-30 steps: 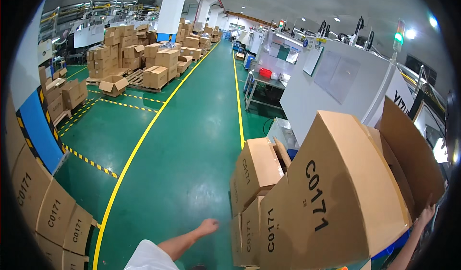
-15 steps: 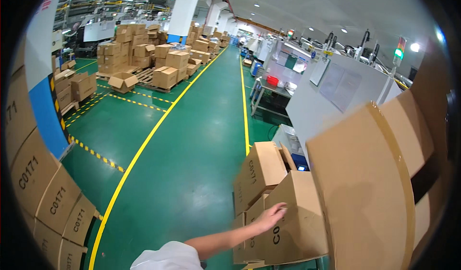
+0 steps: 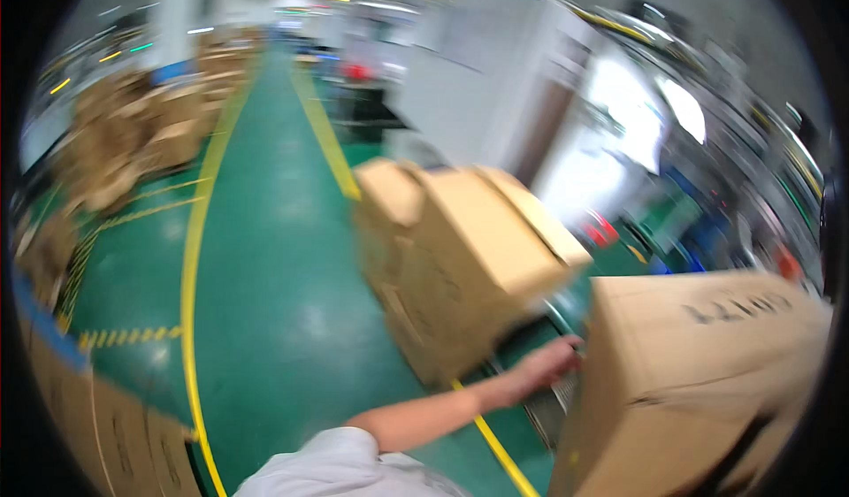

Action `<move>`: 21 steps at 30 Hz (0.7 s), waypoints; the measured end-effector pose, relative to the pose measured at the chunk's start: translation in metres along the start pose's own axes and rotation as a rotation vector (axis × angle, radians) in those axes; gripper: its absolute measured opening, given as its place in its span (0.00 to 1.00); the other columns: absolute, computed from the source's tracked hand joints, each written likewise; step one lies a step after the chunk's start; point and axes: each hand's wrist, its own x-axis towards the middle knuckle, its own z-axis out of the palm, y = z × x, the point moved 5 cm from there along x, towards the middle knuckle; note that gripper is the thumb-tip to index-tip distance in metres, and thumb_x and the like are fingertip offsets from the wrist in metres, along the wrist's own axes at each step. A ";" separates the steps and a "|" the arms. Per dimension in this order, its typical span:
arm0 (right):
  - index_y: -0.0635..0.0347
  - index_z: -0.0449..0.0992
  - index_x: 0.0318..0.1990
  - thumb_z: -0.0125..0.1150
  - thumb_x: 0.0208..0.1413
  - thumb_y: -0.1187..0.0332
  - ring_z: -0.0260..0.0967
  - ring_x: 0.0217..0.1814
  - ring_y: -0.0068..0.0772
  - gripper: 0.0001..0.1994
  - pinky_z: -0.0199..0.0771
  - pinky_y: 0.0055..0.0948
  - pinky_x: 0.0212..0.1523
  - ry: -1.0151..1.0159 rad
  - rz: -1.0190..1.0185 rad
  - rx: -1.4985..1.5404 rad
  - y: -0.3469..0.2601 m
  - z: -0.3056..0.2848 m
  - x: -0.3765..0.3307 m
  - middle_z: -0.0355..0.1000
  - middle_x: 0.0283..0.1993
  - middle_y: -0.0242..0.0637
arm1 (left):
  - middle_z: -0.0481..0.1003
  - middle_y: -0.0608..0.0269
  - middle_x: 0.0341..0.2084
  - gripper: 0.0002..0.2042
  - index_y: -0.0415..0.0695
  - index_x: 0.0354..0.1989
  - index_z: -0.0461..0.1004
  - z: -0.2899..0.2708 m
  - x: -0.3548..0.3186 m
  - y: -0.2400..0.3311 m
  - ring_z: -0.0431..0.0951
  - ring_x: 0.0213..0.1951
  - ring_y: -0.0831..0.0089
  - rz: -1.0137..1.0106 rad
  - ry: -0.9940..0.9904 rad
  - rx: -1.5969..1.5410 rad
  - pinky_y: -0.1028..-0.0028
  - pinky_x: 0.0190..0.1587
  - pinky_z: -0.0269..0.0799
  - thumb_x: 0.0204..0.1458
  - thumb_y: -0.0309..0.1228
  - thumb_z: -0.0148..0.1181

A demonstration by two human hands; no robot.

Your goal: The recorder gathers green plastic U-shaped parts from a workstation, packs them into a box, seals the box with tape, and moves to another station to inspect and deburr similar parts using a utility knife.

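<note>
My left hand (image 3: 546, 364) reaches across to the right from a white sleeve. Its fingers are smeared by motion and end at the left edge of a large brown cardboard box (image 3: 681, 347). I cannot tell whether they touch or grip it. The box is tilted, dark print shows on its upper face, and a dark strip crosses its lower part. My right hand does not show. Just beyond my forearm, cardboard boxes (image 3: 460, 267) stand stacked beside the aisle.
A green floor aisle (image 3: 274, 302) runs ahead between yellow lines. More boxes (image 3: 133, 435) are stacked at the lower left, with blurred piles (image 3: 150, 134) further back. A white machine cabinet (image 3: 478, 72) stands beyond the near stack, beside a brightly lit area.
The view has swung right, so the aisle and near stack sit further left. The large box has turned and now shows a printed face. My left hand has moved from the stack to this box's edge.
</note>
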 end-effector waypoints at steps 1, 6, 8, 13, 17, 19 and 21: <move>0.66 0.77 0.42 0.60 0.55 0.63 0.65 0.31 0.20 0.14 0.65 0.21 0.32 0.033 -0.006 -0.025 -0.016 -0.030 0.005 0.72 0.33 0.29 | 0.62 0.60 0.59 0.30 0.50 0.65 0.50 0.020 0.000 0.002 0.62 0.59 0.70 0.074 -0.106 -0.053 0.67 0.56 0.58 0.58 0.54 0.41; 0.66 0.77 0.40 0.61 0.54 0.62 0.65 0.29 0.19 0.15 0.64 0.20 0.30 0.145 -0.011 -0.239 -0.055 -0.217 -0.002 0.72 0.31 0.27 | 0.63 0.62 0.55 0.28 0.45 0.63 0.53 0.079 0.006 -0.112 0.64 0.55 0.71 -0.279 0.005 0.033 0.72 0.56 0.59 0.58 0.46 0.49; 0.66 0.78 0.40 0.60 0.54 0.63 0.64 0.32 0.19 0.14 0.64 0.20 0.35 0.224 -0.021 -0.711 -0.081 -0.249 -0.026 0.73 0.32 0.29 | 0.60 0.57 0.59 0.31 0.45 0.64 0.51 0.104 0.000 -0.143 0.61 0.58 0.68 -0.255 -0.109 0.010 0.69 0.58 0.57 0.55 0.41 0.56; 0.61 0.79 0.39 0.63 0.52 0.58 0.63 0.30 0.17 0.15 0.65 0.22 0.36 0.269 -0.024 -0.805 -0.134 -0.291 -0.096 0.76 0.30 0.28 | 0.52 0.56 0.63 0.40 0.37 0.63 0.49 0.187 -0.038 -0.137 0.52 0.64 0.66 0.007 -0.599 0.147 0.69 0.63 0.49 0.44 0.31 0.67; 0.64 0.79 0.39 0.63 0.53 0.59 0.63 0.31 0.16 0.16 0.65 0.20 0.36 0.335 0.126 -0.802 -0.156 -0.330 -0.144 0.75 0.30 0.27 | 0.64 0.60 0.52 0.32 0.37 0.59 0.55 0.217 -0.016 -0.174 0.60 0.59 0.69 -0.227 -0.180 -0.165 0.71 0.60 0.54 0.47 0.29 0.64; 0.66 0.78 0.39 0.63 0.54 0.61 0.65 0.33 0.17 0.15 0.66 0.20 0.37 0.373 0.164 -0.878 -0.165 -0.357 -0.169 0.75 0.32 0.28 | 0.67 0.53 0.49 0.24 0.36 0.54 0.60 0.226 0.005 -0.183 0.65 0.55 0.65 -0.138 -0.074 0.244 0.67 0.58 0.58 0.49 0.26 0.60; 0.67 0.78 0.39 0.63 0.54 0.62 0.66 0.34 0.17 0.15 0.67 0.20 0.37 0.440 0.175 -0.984 -0.172 -0.379 -0.195 0.75 0.35 0.30 | 0.68 0.47 0.48 0.21 0.35 0.52 0.62 0.245 0.005 -0.164 0.67 0.53 0.58 0.343 -0.035 0.678 0.61 0.58 0.58 0.47 0.23 0.56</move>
